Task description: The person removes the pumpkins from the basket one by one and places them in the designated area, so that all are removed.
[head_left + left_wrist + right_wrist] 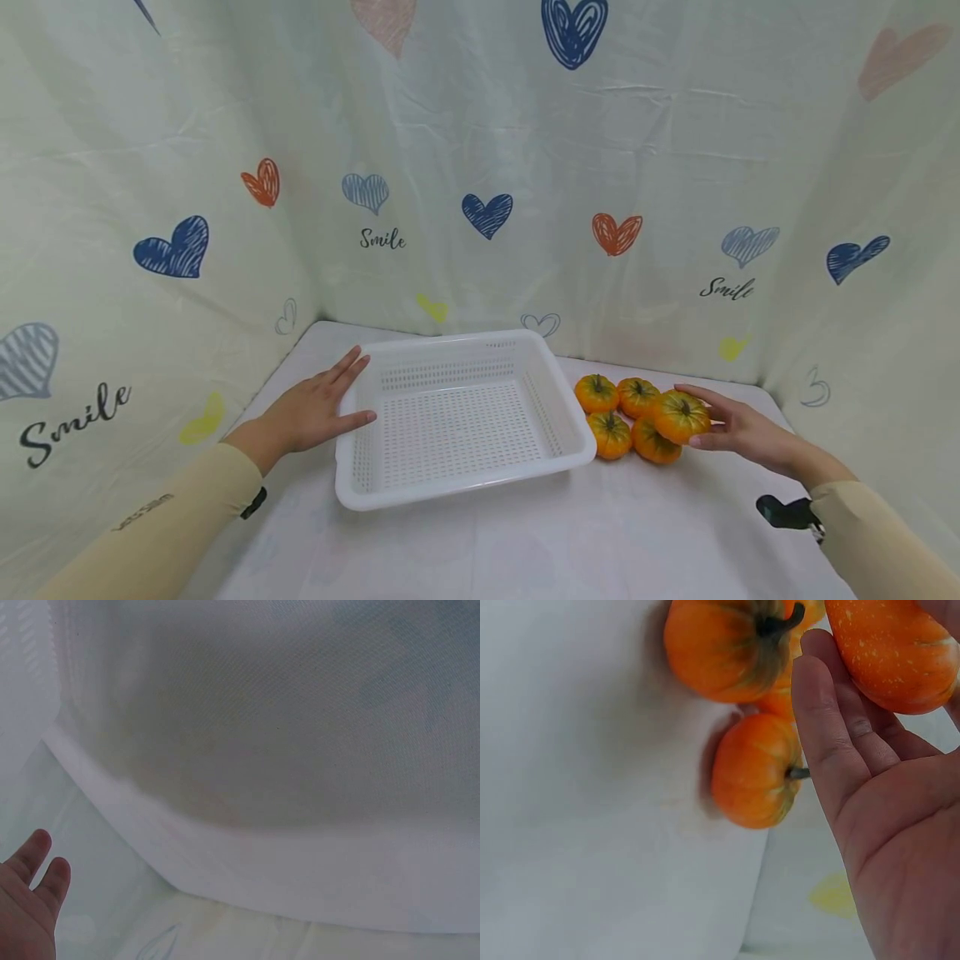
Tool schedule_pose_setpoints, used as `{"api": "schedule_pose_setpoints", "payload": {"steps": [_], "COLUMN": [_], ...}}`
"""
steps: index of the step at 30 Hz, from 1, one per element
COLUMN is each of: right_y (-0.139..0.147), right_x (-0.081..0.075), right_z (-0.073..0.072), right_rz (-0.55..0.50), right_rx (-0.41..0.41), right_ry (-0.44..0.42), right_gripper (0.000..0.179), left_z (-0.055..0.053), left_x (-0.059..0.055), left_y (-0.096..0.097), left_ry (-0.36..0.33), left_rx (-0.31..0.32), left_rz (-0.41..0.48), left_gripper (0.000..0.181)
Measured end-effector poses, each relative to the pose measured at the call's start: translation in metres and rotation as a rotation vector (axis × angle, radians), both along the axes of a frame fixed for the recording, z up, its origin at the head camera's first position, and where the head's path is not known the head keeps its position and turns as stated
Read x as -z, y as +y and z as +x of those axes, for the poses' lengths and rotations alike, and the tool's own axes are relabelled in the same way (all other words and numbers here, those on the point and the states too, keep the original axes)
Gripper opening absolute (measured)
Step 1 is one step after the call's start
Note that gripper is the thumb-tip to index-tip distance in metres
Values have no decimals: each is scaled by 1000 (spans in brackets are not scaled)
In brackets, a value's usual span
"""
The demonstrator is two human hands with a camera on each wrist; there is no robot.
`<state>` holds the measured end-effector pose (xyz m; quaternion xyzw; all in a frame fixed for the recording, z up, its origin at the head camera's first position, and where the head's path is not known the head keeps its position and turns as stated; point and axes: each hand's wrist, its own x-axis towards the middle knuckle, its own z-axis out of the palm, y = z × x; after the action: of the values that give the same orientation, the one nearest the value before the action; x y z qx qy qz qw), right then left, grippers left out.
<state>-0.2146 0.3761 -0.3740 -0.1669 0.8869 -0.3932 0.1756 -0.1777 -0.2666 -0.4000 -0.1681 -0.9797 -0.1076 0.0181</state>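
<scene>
A white plastic basket point(465, 485) with slotted walls and a perforated base shows no contents in the head view. At its left rim is my left hand point(318, 408), fingers extended and thumb reaching over the edge. My right hand point(750, 433) holds a small orange pumpkin point(681, 417) between thumb and fingers, over the other pumpkins. In the right wrist view the held pumpkin point(892, 656) sits at the fingertips, above the palm. Several more pumpkins with dark stems, one of them a front pumpkin point(611, 435), stand clustered beside the basket's right side.
A pale cloth covers the table point(525, 542). Behind and at both sides hangs a light curtain point(540, 283) printed with hearts and "Smile" lettering. The back pumpkins point(637, 397) stand near the table's far edge.
</scene>
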Motion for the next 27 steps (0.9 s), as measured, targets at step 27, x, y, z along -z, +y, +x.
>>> {"api": "schedule_pose_setpoints", "payload": {"steps": [27], "right_y": [39], "right_x": [34], "right_z": [4], "right_rz": [-60], "right_rx": [175], "right_ry": [-174], "right_gripper": [92], "left_z": [0], "left_x": [-1], "left_y": [0], "left_ry": [-9], "left_rx": [5], "left_rz": [-7], "left_gripper": [94]}}
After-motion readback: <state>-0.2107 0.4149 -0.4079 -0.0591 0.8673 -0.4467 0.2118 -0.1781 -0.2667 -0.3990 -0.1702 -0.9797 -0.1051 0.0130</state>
